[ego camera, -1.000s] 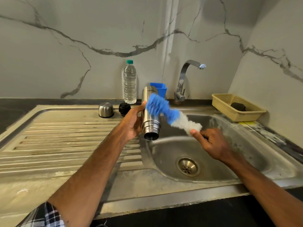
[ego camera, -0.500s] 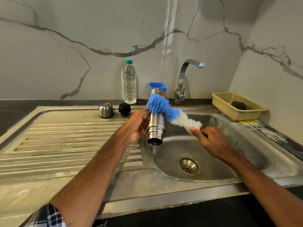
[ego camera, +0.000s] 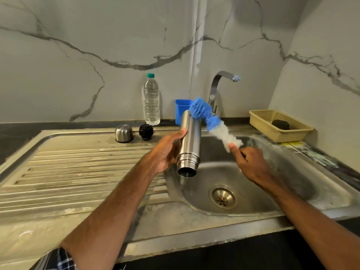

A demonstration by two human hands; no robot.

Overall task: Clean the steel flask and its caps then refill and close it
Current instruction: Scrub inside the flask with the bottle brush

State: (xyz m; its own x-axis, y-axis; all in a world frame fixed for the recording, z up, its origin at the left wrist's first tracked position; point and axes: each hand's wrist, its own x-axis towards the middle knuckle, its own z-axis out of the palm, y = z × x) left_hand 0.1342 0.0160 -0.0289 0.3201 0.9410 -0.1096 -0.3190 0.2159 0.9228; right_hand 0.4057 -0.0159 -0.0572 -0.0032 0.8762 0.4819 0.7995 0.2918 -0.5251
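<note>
From the head camera, the steel flask (ego camera: 190,145) hangs in the air over the left edge of the sink (ego camera: 292,182), just above the basin. The left hand (ego camera: 167,151) grips it round the middle, thumb on top. Its long axis runs near to far: the open mouth is low and faces the near side, and the base is raised toward the far wall.

The right hand (ego camera: 251,164) is to the right of the flask, closed round the near end of the bottle brush (ego camera: 216,127), with its thumb lying up along the white bristles. The brush slants away to the far left, and its blue head presses on the far right shoulder of the flask, by the base.

I'd say the outside is being scrubbed. The mouth lies at the end opposite the bristles, nearer the left hand, so reaching the inside means bringing the brush round to the near end or turning the flask.

The steel cap (ego camera: 124,133) and the black inner cap (ego camera: 146,131) stand side by side on the far rim of the draining board, left of the flask, with a water bottle (ego camera: 151,100) behind them.
</note>
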